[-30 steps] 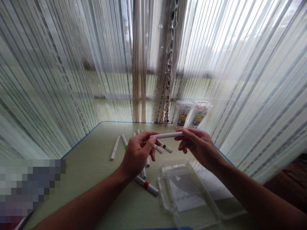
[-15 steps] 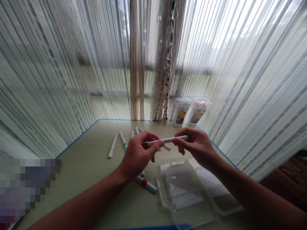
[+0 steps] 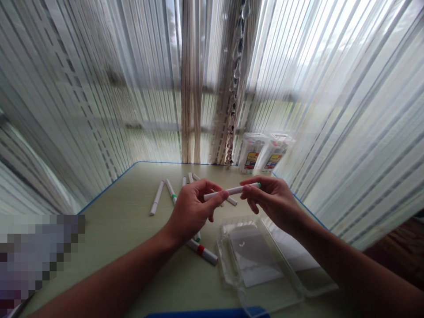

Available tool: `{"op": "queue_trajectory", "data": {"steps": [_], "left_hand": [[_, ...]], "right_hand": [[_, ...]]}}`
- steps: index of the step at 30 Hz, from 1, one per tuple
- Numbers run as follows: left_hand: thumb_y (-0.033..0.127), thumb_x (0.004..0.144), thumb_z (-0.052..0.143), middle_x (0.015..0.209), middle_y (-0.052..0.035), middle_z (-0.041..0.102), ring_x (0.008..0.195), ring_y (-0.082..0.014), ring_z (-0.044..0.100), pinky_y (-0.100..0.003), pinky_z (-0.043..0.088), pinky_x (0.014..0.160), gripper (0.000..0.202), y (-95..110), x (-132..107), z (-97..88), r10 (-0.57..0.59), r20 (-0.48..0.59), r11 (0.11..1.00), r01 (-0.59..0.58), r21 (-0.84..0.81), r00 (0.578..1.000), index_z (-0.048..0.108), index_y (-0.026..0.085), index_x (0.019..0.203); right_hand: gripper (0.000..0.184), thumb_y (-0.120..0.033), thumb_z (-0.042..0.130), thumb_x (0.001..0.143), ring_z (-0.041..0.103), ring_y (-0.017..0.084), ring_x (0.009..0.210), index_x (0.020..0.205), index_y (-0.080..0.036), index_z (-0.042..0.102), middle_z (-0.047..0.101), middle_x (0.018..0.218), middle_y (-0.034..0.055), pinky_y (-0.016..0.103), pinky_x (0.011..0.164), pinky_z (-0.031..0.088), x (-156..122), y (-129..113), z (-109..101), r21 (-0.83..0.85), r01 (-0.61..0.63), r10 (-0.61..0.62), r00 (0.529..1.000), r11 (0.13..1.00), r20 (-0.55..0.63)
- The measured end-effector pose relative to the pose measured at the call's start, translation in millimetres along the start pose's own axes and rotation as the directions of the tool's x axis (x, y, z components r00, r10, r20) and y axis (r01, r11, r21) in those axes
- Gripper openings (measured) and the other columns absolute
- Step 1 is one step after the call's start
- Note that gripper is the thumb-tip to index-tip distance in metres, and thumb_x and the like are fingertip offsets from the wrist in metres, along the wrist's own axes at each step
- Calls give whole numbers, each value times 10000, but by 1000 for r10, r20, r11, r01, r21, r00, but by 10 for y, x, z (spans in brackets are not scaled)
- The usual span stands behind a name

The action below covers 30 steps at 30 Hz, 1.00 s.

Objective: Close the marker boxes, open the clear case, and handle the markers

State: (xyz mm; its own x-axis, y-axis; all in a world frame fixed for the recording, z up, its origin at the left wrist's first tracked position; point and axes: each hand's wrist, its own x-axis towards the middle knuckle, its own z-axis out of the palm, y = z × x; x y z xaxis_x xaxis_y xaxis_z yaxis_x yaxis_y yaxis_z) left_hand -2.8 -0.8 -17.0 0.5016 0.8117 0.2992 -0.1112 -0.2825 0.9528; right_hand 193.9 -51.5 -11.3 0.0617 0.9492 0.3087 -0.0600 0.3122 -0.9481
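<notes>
Between my two hands is a white marker [image 3: 236, 191] with a green tip at its right end, held nearly level above the table. My left hand [image 3: 195, 205] pinches its left part between thumb and fingers. At the other end, my right hand [image 3: 270, 198] has its thumb and fingers closed around the marker near the green end. Several white markers lie on the table around and behind my left hand, among them one with a green band [image 3: 171, 191] and one with a red band [image 3: 200, 250]. My left hand partly hides some of them.
A clear plastic case [image 3: 228, 265] lies opened on the light green table [image 3: 109, 247], with white paper [image 3: 256, 260] in or beneath it. Two upright clear marker boxes [image 3: 251, 154] with yellow labels stand at the back right. String curtains [image 3: 159, 88] hang along the table's far edges.
My right hand's fingers have shifted slightly on the marker's green end. Both hands still hold the marker, and the whole view has moved a little.
</notes>
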Motion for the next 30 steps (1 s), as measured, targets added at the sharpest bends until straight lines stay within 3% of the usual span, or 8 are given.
{"op": "queue_trajectory", "data": {"steps": [8, 12, 17, 30], "left_hand": [[394, 815, 658, 710, -20, 625, 415, -64, 516, -185, 440, 371, 310, -7, 30, -24, 23, -84, 998, -28, -49, 996, 613, 114, 940], [361, 835, 639, 790, -39, 635, 430, -67, 521, -207, 463, 386, 318, 27, 30, -21, 41, -122, 997, -49, -66, 992, 605, 115, 1033], [333, 866, 588, 863, -67, 650, 444, -73, 527, -247, 500, 430, 313, 31, 18, -30, 42, -94, 991, -53, -126, 995, 609, 105, 1080], [334, 881, 557, 824, -61, 656, 426, -79, 530, -231, 462, 402, 315, 22, 18, -32, 51, -111, 986, -68, -152, 992, 622, 94, 1075]], "right_hand": [[220, -319, 692, 808, 602, 109, 463, 945, -152, 734, 739, 758, 75, 207, 393, 438, 42, -53, -26, 184, -56, 66, 997, 981, -49], [237, -342, 700, 801, 640, 115, 494, 946, -157, 722, 750, 785, 77, 183, 397, 450, 76, -54, -42, 197, -69, 90, 991, 978, -103], [243, -356, 698, 805, 636, 114, 494, 920, -143, 719, 746, 776, 85, 180, 400, 457, 99, -28, -64, 201, -61, 90, 986, 978, -140], [156, -291, 703, 819, 631, 97, 515, 876, -146, 716, 728, 763, 64, 170, 433, 460, 79, -17, -66, 170, -21, 34, 996, 985, -78]]}}
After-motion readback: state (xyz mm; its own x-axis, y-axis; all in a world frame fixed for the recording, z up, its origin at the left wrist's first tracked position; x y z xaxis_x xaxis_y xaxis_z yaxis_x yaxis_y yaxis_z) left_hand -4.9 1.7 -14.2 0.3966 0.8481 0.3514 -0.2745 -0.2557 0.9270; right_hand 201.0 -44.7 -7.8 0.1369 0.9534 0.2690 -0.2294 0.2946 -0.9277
